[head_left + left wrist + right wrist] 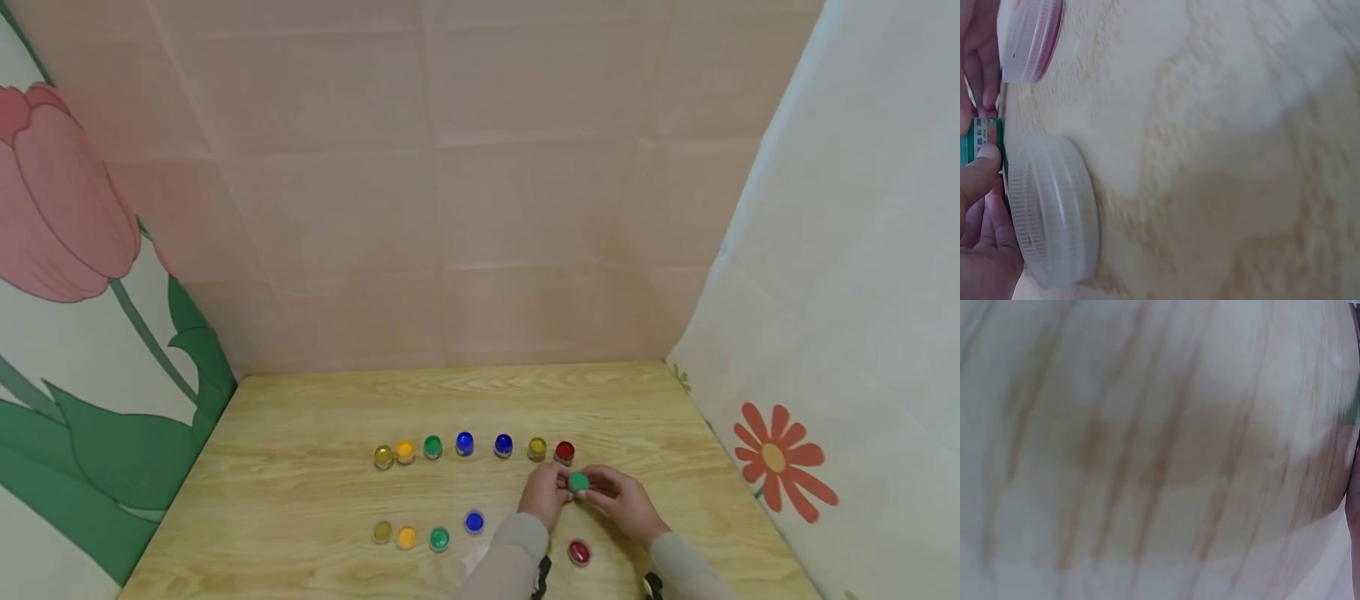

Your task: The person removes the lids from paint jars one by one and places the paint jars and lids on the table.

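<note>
Both hands hold one small green paint jar (578,482) low over the right part of the table. My left hand (543,495) grips it from the left, and my right hand (626,504) pinches it from the right with thumb and fingers. The left wrist view shows the green jar's printed label (986,132) with a thumb pressed against it. Nearest in that view are a clear ribbed lid (1063,212) and a pinkish ribbed lid (1035,44) on the table. Just beyond the hands stands a dark red jar (565,452).
Several jars line the table behind, among them a blue jar (503,446) and an orange jar (405,452). Nearer lie several round lids, including a green lid (438,538), a blue lid (474,522) and a dark red lid (579,552). Cloth (450,208) hangs behind.
</note>
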`<state>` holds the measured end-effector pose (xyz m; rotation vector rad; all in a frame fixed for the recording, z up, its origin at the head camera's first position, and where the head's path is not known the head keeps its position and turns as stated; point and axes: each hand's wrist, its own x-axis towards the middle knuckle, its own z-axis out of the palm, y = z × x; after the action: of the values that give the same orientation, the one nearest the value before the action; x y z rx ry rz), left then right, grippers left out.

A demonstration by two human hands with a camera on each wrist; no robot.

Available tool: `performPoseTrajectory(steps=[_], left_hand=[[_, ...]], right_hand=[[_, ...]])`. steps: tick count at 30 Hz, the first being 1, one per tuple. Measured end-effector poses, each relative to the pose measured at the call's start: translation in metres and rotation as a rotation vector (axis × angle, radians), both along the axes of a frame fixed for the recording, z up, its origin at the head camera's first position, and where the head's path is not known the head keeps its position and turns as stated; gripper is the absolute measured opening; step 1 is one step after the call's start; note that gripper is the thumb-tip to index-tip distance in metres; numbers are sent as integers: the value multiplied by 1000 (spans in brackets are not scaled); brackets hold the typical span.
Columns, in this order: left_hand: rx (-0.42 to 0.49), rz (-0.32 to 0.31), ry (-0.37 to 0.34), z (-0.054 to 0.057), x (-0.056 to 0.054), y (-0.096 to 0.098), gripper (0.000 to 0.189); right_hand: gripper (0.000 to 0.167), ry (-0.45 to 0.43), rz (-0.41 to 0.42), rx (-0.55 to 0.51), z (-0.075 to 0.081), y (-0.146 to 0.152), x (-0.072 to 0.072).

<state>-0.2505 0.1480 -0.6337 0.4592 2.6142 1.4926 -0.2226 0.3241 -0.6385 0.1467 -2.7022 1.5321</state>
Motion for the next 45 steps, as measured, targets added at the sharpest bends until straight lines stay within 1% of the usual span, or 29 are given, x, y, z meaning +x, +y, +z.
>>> performPoseTrajectory(steps=[3,9,11,17,22,24,29,34,38,42,45], left_hand=[[-4,2,-10,1,1,0,24],[-1,-7,8,-1,2,-2,24],[2,-12,23,-1,2,-2,23],[0,-15,62,-1,3,-2,24],[-37,12,28,1,3,0,23],[-49,23,7,3,2,1,22],[-67,24,-4,5,4,2,21],[-75,26,20,8,5,2,21],[-71,23,22,9,7,1,21],[-74,14,36,8,7,-1,21],[-72,10,51,7,7,-1,22]], right_hand=[[32,-1,-2,10,2,-1,1],[35,-14,-35,24,2,-3,3],[35,-17,-48,14,1,-4,4],[32,35,-42,0,3,-5,4],[29,71,-21,23,3,-3,4],[30,65,-18,22,3,-3,4],[33,29,-6,16,5,-2,5],[33,37,16,15,7,-2,6],[33,32,0,33,7,-4,7],[36,8,-32,7,6,-7,7],[36,13,-46,-6,6,-7,7]])
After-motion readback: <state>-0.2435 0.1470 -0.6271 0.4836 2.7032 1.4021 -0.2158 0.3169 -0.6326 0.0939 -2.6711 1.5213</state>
